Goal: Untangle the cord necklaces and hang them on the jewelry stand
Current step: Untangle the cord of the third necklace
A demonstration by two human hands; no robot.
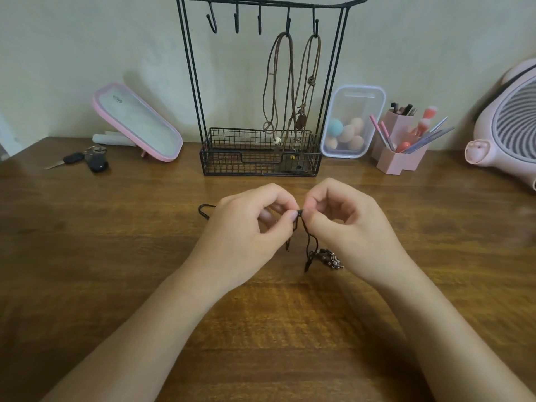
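While knot sits pinched between them, left hand [246, 224] and right hand [345, 224] clamp fingertips on black cord [304, 235] over bench centre, likely picking tangle loose; pendant [327, 258] dangles at 5 o'clock. Stand [232, 162] at 12 o'clock: two brown necklaces [300, 121] hung, three hooks [236, 23] free. Wooden bench [116, 256], pale wall [87, 39].

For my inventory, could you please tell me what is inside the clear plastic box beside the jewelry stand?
The clear plastic box holds makeup sponges: one teal, about four peach. Whether anything lies behind them is hidden.
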